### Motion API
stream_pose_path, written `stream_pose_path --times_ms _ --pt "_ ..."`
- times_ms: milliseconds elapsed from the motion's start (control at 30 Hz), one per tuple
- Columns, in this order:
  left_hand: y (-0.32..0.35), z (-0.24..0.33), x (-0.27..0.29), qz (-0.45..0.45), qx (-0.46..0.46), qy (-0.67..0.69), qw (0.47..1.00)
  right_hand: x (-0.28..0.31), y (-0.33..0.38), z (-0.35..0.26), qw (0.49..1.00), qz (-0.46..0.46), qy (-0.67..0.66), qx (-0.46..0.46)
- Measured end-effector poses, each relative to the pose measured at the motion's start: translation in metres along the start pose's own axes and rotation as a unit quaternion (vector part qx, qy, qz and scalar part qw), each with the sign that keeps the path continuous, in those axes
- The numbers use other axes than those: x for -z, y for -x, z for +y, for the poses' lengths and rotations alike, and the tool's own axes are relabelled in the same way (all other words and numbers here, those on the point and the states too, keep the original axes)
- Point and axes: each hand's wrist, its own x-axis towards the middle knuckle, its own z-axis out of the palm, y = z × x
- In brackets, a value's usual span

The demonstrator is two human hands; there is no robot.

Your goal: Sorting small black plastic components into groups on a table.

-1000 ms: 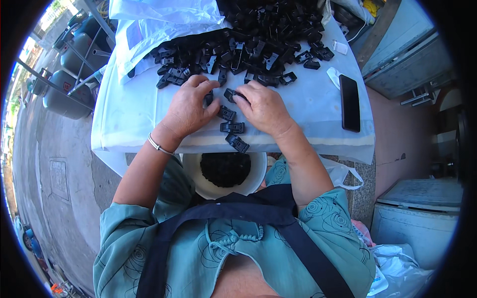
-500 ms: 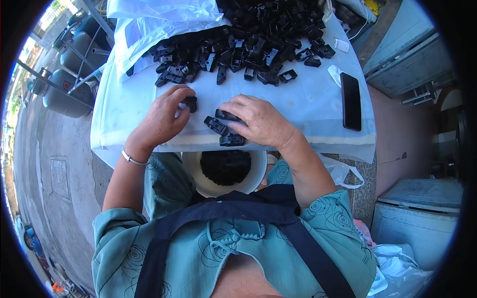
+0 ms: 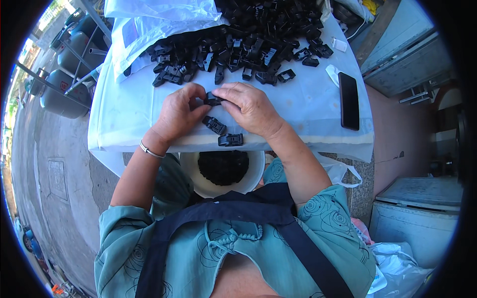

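Note:
Above the white-covered table (image 3: 129,116), both my hands meet at a small black plastic part (image 3: 212,99). My left hand (image 3: 178,113) pinches its left end between thumb and fingers. From the other side, my right hand (image 3: 252,109) closes on it, fingertips on top and thumb below. Whether it is one part or two put together, I cannot tell, as fingers cover its ends. Just below my hands lie two more black plastic parts, one tilted (image 3: 214,125) and one level (image 3: 230,140) near the table's front edge.
A large heap of black plastic parts (image 3: 268,35) covers the table's far side, beside a white plastic bag (image 3: 164,25). A black phone (image 3: 349,102) lies at the right. Below the front edge, a white bucket (image 3: 259,171) holds black contents. Grey tanks (image 3: 62,94) stand left.
My left hand has moved right and my right hand slightly up and left, bringing the black parts they held together. The two parts on the table stay put.

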Motion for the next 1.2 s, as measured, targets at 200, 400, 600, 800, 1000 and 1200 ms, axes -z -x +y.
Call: stream_pose_path --times_ms 200,400,600,800,1000,1200 --pt "-0.003 0.004 0.004 -0.013 0.030 0.091 0.995 0.001 -0.006 -0.001 0.999 -0.051 0.015 0.011" --pt "-0.007 0.008 0.015 -0.004 -0.112 -0.010 0.994 -0.005 0.003 -0.008 0.990 -0.064 0.123 0.006" --pt "-0.043 0.018 -0.011 0.098 -0.066 -0.088 0.989 0.028 0.011 -0.004 0.979 0.055 0.195 -0.032" --pt "-0.049 0.014 -0.021 0.039 -0.050 -0.051 0.997 0.038 0.013 0.026 0.961 0.009 0.210 -0.180" --pt "-0.029 0.017 -0.007 0.024 -0.017 0.000 1.000 0.042 0.014 0.008 0.976 -0.026 0.158 -0.149" --pt "-0.026 0.017 -0.011 -0.056 -0.012 0.047 0.997 0.030 0.009 0.009 0.998 0.010 0.004 -0.059"
